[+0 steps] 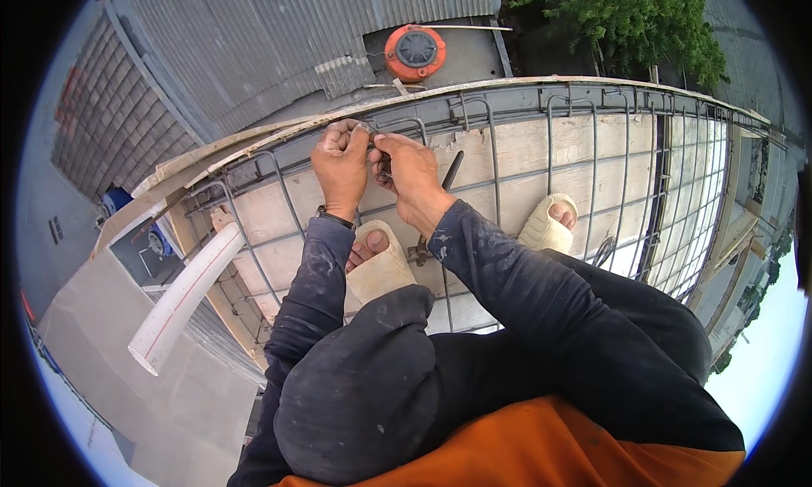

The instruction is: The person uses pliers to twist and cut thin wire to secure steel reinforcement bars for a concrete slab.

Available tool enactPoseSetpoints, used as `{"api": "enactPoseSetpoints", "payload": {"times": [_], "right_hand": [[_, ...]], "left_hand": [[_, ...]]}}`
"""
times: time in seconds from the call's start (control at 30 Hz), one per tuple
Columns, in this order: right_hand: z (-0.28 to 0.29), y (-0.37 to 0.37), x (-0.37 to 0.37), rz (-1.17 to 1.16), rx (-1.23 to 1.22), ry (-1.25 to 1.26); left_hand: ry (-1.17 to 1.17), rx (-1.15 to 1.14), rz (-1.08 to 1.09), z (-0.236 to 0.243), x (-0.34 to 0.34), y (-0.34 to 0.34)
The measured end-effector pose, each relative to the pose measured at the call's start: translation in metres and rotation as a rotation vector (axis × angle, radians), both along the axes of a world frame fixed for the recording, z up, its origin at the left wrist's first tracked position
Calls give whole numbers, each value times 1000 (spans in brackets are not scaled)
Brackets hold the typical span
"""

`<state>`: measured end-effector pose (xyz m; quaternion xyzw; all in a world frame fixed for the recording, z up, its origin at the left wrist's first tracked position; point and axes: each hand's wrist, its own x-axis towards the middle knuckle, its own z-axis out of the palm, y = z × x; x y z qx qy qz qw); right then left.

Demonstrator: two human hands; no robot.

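My left hand [342, 161] is closed in a pinch at the top bar of the steel rebar cage [499, 157], below the long timber edge. My right hand [410, 178] is beside it, its fingers curled at the same spot; what both fingers grip is too small or hidden to make out. A dark metal bar or tool [450, 172] lies slanting behind my right hand and wrist, over the pale plywood [533, 149]. My feet in cream sandals [381, 271] rest on the boards among the bars.
A white pipe [186, 297] sticks out at the left. Beyond the timber edge [279, 136] are a drop, corrugated roofing [211, 47], an orange round tank [406, 47] and a tree [634, 22]. The mesh continues right, with a coil of wire [605, 250] near my foot.
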<state>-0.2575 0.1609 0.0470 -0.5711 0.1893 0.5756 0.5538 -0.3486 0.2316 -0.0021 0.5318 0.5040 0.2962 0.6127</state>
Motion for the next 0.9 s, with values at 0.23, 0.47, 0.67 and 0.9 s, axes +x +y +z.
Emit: {"api": "enactPoseSetpoints", "payload": {"times": [0.23, 0.47, 0.67, 0.9], "right_hand": [[7, 3, 48, 951, 26, -901], [28, 33, 74, 1289, 61, -971], [34, 33, 71, 1502, 107, -1169], [46, 52, 71, 1464, 68, -1516]], "left_hand": [[102, 64, -76, -6, -4, 0], [277, 442, -294, 5, -16, 12], [295, 558, -332, 1, -24, 8], [389, 590, -387, -1, -17, 19]]}}
